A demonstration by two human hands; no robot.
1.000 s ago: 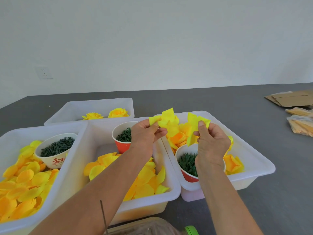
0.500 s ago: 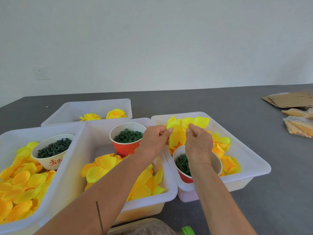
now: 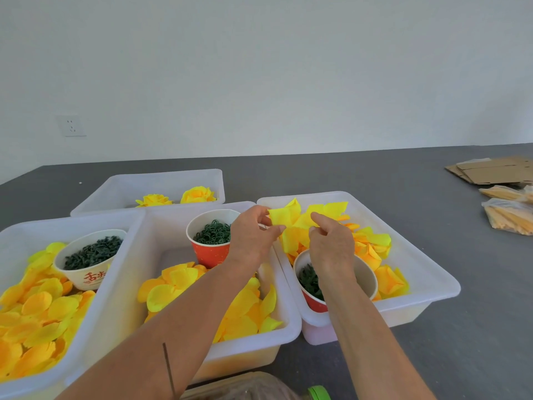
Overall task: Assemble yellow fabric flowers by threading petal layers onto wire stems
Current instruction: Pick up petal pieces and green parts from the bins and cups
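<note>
Left hand (image 3: 253,238) pinches the near edge of a bright yellow crepe fabric petal layer (image 3: 291,223) between thumb and forefinger; the other fingers are curled. Right hand (image 3: 331,243) pinches the same layer from its right side, thumb and forefinger closed on the fabric, its knuckles toward the camera. The layer is held in the air above the far half of the right-hand white plastic tub (image 3: 427,272), over loose yellow-orange petals (image 3: 375,249).

Change against the frame half a second ago: both hands sit at nearly the same place over that tub, slightly further apart, and the layer is spread wider between them. Against the frame one second ago: hands are lower and closer together, and the layer no longer stands up in two raised bunches.

Just below the right wrist, a red paper cup with dark green parts (image 3: 311,284) stands in the near left corner of that tub. A second red paper cup of green rings (image 3: 213,238) stands in the middle white tub (image 3: 285,327), just left of the left hand, with yellow petals before it. Left white tub (image 3: 127,255) holds petals and a white paper bowl of dark green pieces (image 3: 89,255). Far white tub (image 3: 173,183) holds two finished yellow fabric flowers (image 3: 199,194). No wire stem is distinguishable.

Flattened brown cardboard (image 3: 490,168) and clear bags of pale yellow strips (image 3: 507,215) lie well apart on the dark grey table (image 3: 476,327), far right.
</note>
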